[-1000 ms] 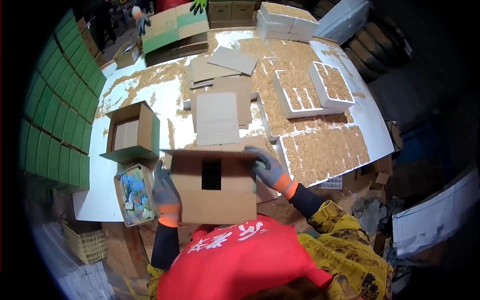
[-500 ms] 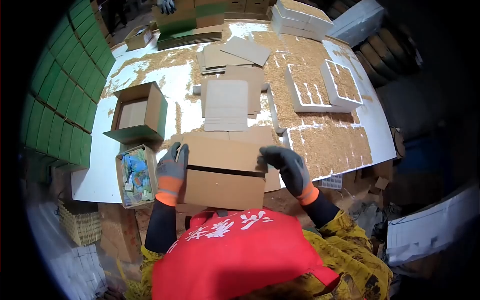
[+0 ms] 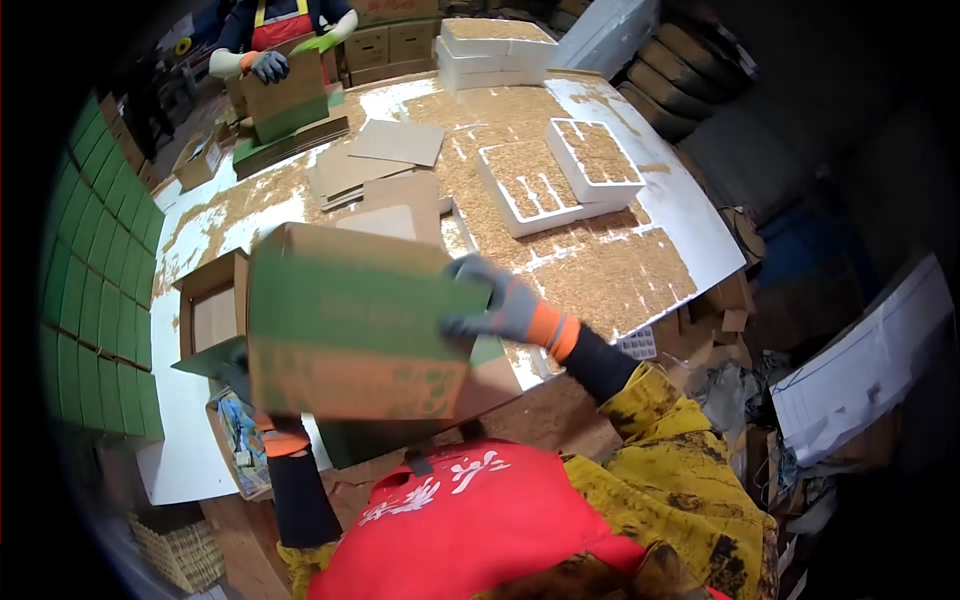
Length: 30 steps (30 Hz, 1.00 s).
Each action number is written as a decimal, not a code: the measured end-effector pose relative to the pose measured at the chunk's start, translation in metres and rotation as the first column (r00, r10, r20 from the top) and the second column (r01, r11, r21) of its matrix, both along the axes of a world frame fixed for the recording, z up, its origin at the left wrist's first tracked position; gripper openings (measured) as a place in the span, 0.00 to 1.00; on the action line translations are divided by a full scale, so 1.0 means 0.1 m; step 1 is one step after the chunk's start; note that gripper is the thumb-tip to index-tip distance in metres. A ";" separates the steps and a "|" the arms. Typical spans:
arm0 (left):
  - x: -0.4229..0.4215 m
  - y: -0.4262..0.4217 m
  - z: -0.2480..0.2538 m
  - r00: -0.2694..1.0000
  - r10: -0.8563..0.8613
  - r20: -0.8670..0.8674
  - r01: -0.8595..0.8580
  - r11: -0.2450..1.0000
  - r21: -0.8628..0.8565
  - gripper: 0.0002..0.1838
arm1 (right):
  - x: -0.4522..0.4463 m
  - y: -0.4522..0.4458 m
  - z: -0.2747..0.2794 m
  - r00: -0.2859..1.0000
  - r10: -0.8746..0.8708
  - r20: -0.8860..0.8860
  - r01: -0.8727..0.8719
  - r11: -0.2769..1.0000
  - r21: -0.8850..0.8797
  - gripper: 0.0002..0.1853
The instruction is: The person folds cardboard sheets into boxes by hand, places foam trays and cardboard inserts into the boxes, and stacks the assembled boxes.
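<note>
A green and brown cardboard box (image 3: 355,300) is held up over the near side of the table, tilted and slightly blurred. My right hand (image 3: 490,305), in a grey and orange glove, grips its right edge, thumb below and fingers above. At the lower left corner my left hand (image 3: 245,390) holds the box; its fingers are blurred and partly hidden. Just behind, to the left, stands an open cardboard box (image 3: 215,300). Under my left forearm is a small carton of colourful packets (image 3: 240,435), partly covered.
White foam trays (image 3: 535,210) filled with brown bits stand on the table, with more stacked at the far end. Flat cardboard sheets (image 3: 400,140) lie mid-table. Green boxes (image 3: 95,310) are piled at left. Across the table, a person's gloved hand (image 3: 268,67) holds another box.
The box has been lifted and turned, from its plain brown flaps facing up to its green printed side showing. My view has shifted, and the person across the table is now visible.
</note>
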State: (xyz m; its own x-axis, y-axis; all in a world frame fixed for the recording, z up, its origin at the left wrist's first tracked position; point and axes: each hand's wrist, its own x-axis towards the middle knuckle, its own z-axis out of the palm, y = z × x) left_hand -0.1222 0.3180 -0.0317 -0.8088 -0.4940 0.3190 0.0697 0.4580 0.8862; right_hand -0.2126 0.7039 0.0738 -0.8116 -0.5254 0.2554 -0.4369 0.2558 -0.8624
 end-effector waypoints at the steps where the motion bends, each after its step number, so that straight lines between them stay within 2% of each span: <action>1: 0.06 -0.02 -0.22 0.998 -0.031 0.062 0.027 0.997 0.079 0.21 | 0.14 -0.04 -0.14 0.960 0.074 -0.271 -0.044 0.992 0.115 0.27; 2: 0.13 -0.06 -0.43 0.993 -0.051 0.106 0.037 0.990 0.136 0.21 | 0.30 -0.06 -0.37 0.953 0.184 -0.241 -0.142 0.973 0.180 0.26; 4: 0.18 -0.08 -0.58 0.983 -0.101 0.151 0.069 0.977 0.203 0.23 | 0.66 -0.08 -1.11 0.891 0.396 -0.223 -0.248 0.835 0.491 0.21; 5: 0.17 -0.09 -0.57 0.976 -0.137 0.168 0.104 0.976 0.193 0.24 | 0.84 -0.13 -0.94 0.868 0.478 -0.137 -0.345 0.777 0.527 0.20; 6: 0.16 -0.12 -0.52 0.964 -0.184 0.190 0.155 0.975 0.159 0.25 | 0.92 -0.16 -0.86 0.895 0.444 -0.045 -0.379 0.810 0.448 0.18; 7: 0.19 -0.12 -0.48 0.941 -0.253 0.225 0.239 0.967 0.088 0.26 | 0.94 -0.16 -0.71 0.905 0.413 -0.104 -0.362 0.874 0.323 0.17; 8: 0.21 -0.15 -0.47 0.907 -0.319 0.274 0.336 0.942 -0.015 0.27 | 0.96 -0.12 -0.62 0.911 0.389 0.139 -0.406 0.905 0.128 0.16; 9: 0.24 -0.21 -0.47 0.872 -0.373 0.317 0.423 0.900 -0.103 0.29 | 0.91 -0.06 -0.53 0.845 0.386 0.369 -0.387 0.919 -0.074 0.15; 10: 0.24 -0.20 -0.51 0.850 -0.396 0.348 0.455 0.884 -0.106 0.30 | 0.79 0.02 -0.47 0.718 0.411 0.562 -0.317 0.912 -0.262 0.15; 11: 0.21 -0.29 -0.64 0.828 -0.384 0.409 0.453 0.887 -0.084 0.30 | 0.51 0.25 -0.77 0.828 0.208 0.522 -0.115 0.972 -0.206 0.13; 12: 0.25 -0.28 -0.72 0.812 -0.360 0.458 0.391 0.920 0.030 0.28 | 0.16 0.51 -1.06 0.885 -0.008 0.465 0.097 0.981 -0.166 0.11; 13: 0.29 -0.27 -0.80 0.796 -0.335 0.505 0.307 0.941 0.140 0.25 | -0.16 0.80 -0.98 0.821 -0.092 0.563 0.358 0.852 -0.382 0.09; 14: 0.33 -0.26 -0.87 0.778 -0.307 0.548 0.207 0.949 0.237 0.23 | -0.60 1.17 -1.25 0.782 -0.370 0.501 0.592 0.693 -0.412 0.13; 15: 0.40 -0.16 -0.83 0.734 -0.268 0.624 0.186 0.963 0.195 0.21 | -1.05 1.43 -1.17 0.510 -0.433 0.744 0.857 0.328 -0.397 0.14; 16: 0.41 -0.09 -0.79 0.687 -0.223 0.691 0.167 0.975 0.148 0.19 | -1.41 1.72 -1.12 0.419 -0.482 0.769 0.907 0.179 -0.382 0.18; 17: 0.40 -0.06 -0.80 0.670 -0.155 0.726 0.218 0.976 0.007 0.17 | -1.74 2.02 -1.08 0.318 -0.462 0.828 0.947 0.118 -0.298 0.29; 19: 0.42 0.02 -0.83 0.637 0.003 0.771 0.314 0.912 -0.264 0.15 | -2.38 2.49 -1.33 0.231 -0.516 0.825 0.971 0.062 -0.233 0.30; 21: 0.38 0.18 -0.75 0.801 -0.040 0.598 0.034 0.999 0.021 0.15 | -2.97 2.78 -1.72 0.120 -0.643 0.757 0.988 0.001 -0.156 0.31; 22: 0.37 0.23 -0.73 0.869 -0.027 0.494 -0.076 0.979 0.187 0.16 | -3.15 2.87 -1.91 0.082 -0.703 0.707 0.992 -0.014 -0.129 0.32; 23: 0.40 0.13 -0.82 0.837 0.002 0.547 -0.027 0.999 0.037 0.16 | -3.24 2.99 -2.09 0.077 -0.742 0.666 0.991 -0.019 -0.135 0.33; 24: 0.47 -0.09 -1.02 0.803 0.031 0.595 0.037 0.994 -0.103 0.16 | -3.12 3.05 -2.08 0.207 -0.686 0.698 0.969 0.045 -0.243 0.29; 25: 0.47 -0.09 -1.05 0.797 0.052 0.602 0.047 0.988 -0.148 0.16 | -2.91 3.12 -1.99 0.268 -0.671 0.691 0.962 0.156 -0.222 0.24; 26: 0.47 -0.11 -1.09 0.791 0.074 0.607 0.056 0.980 -0.192 0.16 | -2.77 3.19 -1.97 0.367 -0.544 0.755 0.927 0.147 -0.345 0.22; 27: 0.42 -0.03 -0.99 0.810 0.088 0.579 0.000 0.989 -0.150 0.17 | -2.50 3.24 -2.00 0.520 -0.676 0.523 0.848 0.336 -0.409 0.21; 29: 0.41 0.02 -0.97 0.815 0.113 0.568 -0.111 0.993 -0.039 0.19 | -1.86 3.16 -1.84 0.585 -0.656 0.477 0.809 0.428 -0.404 0.21; 30: 0.40 0.07 -0.97 0.804 0.093 0.588 -0.146 0.988 0.044 0.18 | -1.65 3.04 -1.66 0.495 -0.542 0.679 0.868 0.336 -0.364 0.22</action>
